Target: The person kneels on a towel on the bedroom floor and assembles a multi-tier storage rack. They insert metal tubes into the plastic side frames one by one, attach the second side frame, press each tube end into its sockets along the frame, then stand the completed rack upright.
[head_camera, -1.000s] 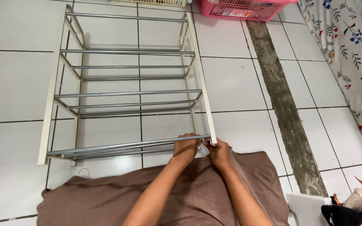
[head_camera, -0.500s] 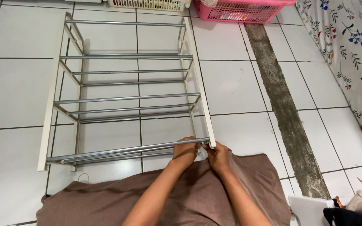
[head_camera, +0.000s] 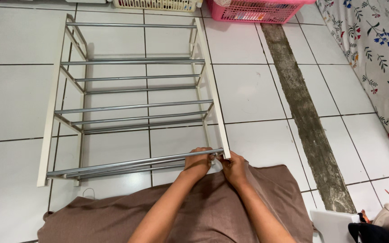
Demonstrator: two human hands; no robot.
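pink basket (head_camera: 257, 9), cream basket (head_camera: 158, 4), floral curtain (head_camera: 374, 54), brown cloth (head_camera: 203, 216), white tiled floor (head_camera: 257, 90)

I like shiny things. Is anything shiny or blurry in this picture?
Head view: sharp all over, with even light; the white floor tiles carry a soft sheen, and the metal rack throws faint shadows beside its bars; both hands look clear, not blurred.

Your forearms were bare to the elbow, no sleeves in view. Left hand (head_camera: 197, 164) and right hand (head_camera: 233, 168) carried no gloves, rings, watch or bracelets that could be made out. Brown fabric garment (head_camera: 203, 216) covered your lap, plain weave, unpatterned, softly creased, edges loose.
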